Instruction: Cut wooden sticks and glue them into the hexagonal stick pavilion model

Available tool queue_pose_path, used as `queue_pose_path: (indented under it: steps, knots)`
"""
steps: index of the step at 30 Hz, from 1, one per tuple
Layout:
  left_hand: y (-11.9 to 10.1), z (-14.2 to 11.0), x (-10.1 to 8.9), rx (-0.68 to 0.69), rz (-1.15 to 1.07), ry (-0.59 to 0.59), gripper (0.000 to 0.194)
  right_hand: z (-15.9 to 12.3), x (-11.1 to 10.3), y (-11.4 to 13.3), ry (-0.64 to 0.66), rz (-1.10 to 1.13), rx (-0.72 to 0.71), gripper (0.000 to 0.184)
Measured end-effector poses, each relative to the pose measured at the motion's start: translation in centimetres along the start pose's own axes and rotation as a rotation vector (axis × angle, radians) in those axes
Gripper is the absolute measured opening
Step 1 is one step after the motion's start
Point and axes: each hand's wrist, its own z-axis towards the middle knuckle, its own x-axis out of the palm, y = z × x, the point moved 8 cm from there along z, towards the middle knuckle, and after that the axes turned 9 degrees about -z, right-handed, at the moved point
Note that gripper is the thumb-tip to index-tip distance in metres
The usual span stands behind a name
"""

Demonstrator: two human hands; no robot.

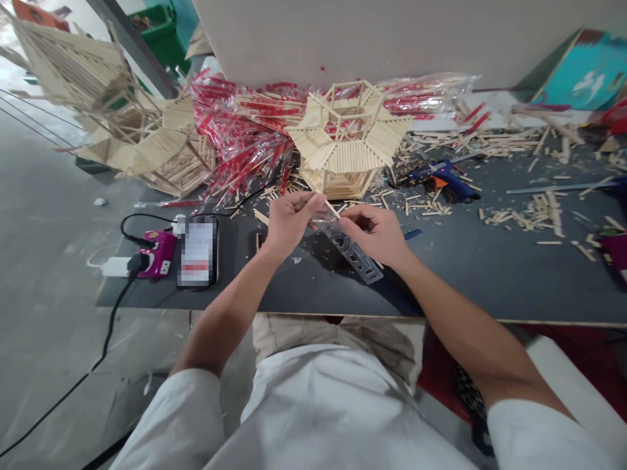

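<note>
Between my two hands is a short pale wooden stick [332, 209], held above the dark table. My left hand [292, 219] is closed with thumb and fingers on its upper left end. My right hand [375, 230] pinches the lower right end. Some clear plastic seems to show between the hands, but I cannot make it out well. Below my right hand lies a grey stencil ruler [356, 258], partly covered by it. Just beyond my hands stands a small wooden stick pavilion model [350, 153] with a flared, open-topped roof.
Bigger stick models [147, 137] stand at the left. Red-and-clear plastic packs of sticks [245, 137] lie behind. A blue glue gun [448, 179] rests at right among cut stick pieces [529, 215]. A phone [198, 251] and magenta power adapter [159, 254] with cables are at left.
</note>
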Motion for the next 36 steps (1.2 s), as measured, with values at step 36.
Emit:
queue_pose_path:
  steps: [36]
  knots:
    - [0.0,0.1,-1.7,0.089,0.065,-0.209,0.038,0.2,0.5,-1.3,-0.015,0.100,0.262,0.007]
